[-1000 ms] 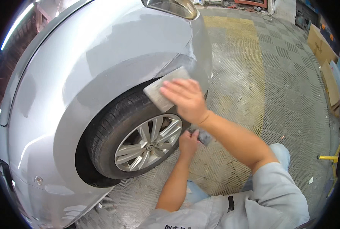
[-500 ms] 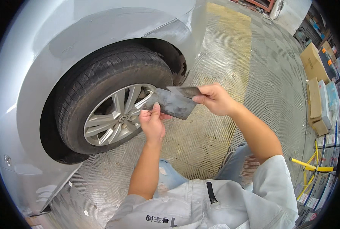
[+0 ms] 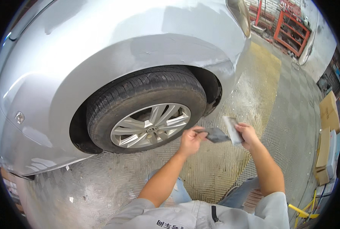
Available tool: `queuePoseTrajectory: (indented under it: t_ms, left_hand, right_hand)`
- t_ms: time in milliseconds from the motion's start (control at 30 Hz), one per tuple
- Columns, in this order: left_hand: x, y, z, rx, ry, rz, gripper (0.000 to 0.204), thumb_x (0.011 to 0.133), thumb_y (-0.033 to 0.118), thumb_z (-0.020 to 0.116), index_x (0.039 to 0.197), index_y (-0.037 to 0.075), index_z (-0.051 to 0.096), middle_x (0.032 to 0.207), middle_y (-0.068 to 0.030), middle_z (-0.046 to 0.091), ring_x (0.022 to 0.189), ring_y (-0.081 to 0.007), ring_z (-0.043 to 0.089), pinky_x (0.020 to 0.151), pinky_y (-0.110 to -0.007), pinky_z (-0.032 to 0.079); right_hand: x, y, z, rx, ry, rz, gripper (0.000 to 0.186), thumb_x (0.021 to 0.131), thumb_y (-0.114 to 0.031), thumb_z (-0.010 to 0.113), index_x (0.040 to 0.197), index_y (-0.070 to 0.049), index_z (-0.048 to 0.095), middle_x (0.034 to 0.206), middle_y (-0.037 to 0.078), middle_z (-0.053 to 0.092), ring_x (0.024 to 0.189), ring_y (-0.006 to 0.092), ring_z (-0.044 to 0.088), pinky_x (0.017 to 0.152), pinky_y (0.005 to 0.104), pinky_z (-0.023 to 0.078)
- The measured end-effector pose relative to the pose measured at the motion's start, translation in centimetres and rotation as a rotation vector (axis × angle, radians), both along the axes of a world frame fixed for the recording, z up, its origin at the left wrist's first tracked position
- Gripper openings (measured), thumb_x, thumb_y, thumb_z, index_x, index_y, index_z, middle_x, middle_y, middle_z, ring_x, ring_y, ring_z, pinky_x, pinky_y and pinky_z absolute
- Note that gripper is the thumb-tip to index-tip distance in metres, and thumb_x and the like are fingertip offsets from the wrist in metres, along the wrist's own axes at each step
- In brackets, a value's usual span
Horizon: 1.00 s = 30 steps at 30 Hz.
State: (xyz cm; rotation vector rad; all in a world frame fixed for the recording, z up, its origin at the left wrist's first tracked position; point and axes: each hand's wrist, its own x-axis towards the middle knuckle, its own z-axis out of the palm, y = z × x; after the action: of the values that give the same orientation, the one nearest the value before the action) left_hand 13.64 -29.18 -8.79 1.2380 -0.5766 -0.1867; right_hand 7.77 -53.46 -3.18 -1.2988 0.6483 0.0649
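Note:
Between thumb and fingers, my left hand (image 3: 190,142) grips a dark, flat, thin plate (image 3: 216,135) with grey smears, tilted to the right. My right hand (image 3: 248,135) is closed on a flat putty scraper (image 3: 232,129), its pale grey face turned up and slightly blurred. The scraper's edge is close against the right end of the plate; whether they touch, I cannot tell. Both hands are in front of a silver car's wheel (image 3: 149,124), above the floor. Over the wheel arch, the fender (image 3: 170,45) carries duller grey patches.
The car's wheel arch and tyre stand close on the left. Ribbed floor tiles (image 3: 112,179) lie below, with small white scraps. Cardboard boxes (image 3: 330,112) and a yellow frame (image 3: 303,212) line the right side. A red metal rack (image 3: 292,33) stands at the far right.
My view has shifted, so the car sits farther right and more fender shows. My right hand has turned the scraper from lying across the plate to standing at its right end; the plate is now tilted edge-on.

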Motion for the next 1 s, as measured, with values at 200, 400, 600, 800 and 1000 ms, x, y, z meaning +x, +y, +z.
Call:
queuePoseTrajectory:
  t_ms: [200, 400, 600, 800, 1000]
  left_hand:
    - [0.5, 0.3, 0.1, -0.127, 0.328, -0.052, 0.015, 0.093, 0.011, 0.059, 0.102, 0.000, 0.059, 0.093, -0.0062, 0.067, 0.078, -0.0134, 0.065, 0.064, -0.028, 0.057]
    - [0.8, -0.4, -0.7, 0.156, 0.361, -0.005, 0.020, 0.094, 0.017, 0.059, 0.106, 0.001, 0.059, 0.092, -0.0027, 0.066, 0.076, -0.0087, 0.062, 0.063, -0.025, 0.055]
    - [0.4, -0.3, -1.0, 0.149, 0.308, -0.009, 0.021, 0.094, 0.017, 0.059, 0.108, 0.001, 0.059, 0.093, -0.0027, 0.066, 0.078, -0.0085, 0.062, 0.064, -0.025, 0.055]
    - [0.3, 0.0, -0.8, 0.180, 0.326, 0.015, 0.024, 0.093, 0.017, 0.061, 0.109, -0.001, 0.059, 0.088, -0.0031, 0.066, 0.073, -0.0077, 0.062, 0.060, -0.024, 0.054]
    - [-0.1, -0.2, -0.3, 0.063, 0.339, 0.033, 0.021, 0.094, 0.015, 0.060, 0.106, -0.001, 0.058, 0.090, -0.0037, 0.065, 0.075, -0.0096, 0.063, 0.064, -0.026, 0.056]
  right_hand:
    - [2.1, 0.6, 7.0, -0.292, -0.805, -0.304, 0.031, 0.094, -0.005, 0.050, 0.124, 0.000, 0.047, 0.113, 0.012, 0.059, 0.102, 0.0225, 0.057, 0.090, 0.0321, 0.046]
    - [4.7, 8.6, 18.8, -2.071, -1.416, -0.135, 0.028, 0.079, -0.020, 0.060, 0.106, -0.015, 0.068, 0.111, 0.001, 0.065, 0.111, 0.0222, 0.056, 0.099, 0.0457, 0.039]
    - [8.0, 17.9, 21.7, -1.941, -1.842, -0.057, 0.028, 0.077, -0.023, 0.056, 0.100, -0.012, 0.068, 0.115, 0.002, 0.061, 0.118, 0.0214, 0.049, 0.102, 0.0423, 0.036]
    - [9.8, 19.7, 21.8, -1.968, -1.789, 0.076, 0.017, 0.072, -0.023, 0.060, 0.078, -0.009, 0.067, 0.100, 0.003, 0.060, 0.110, 0.0240, 0.049, 0.097, 0.0427, 0.039]
    - [9.8, 19.0, 21.4, -1.914, -1.765, 0.009, 0.019, 0.070, -0.023, 0.059, 0.074, -0.008, 0.069, 0.098, 0.005, 0.060, 0.107, 0.0267, 0.049, 0.098, 0.0443, 0.038]
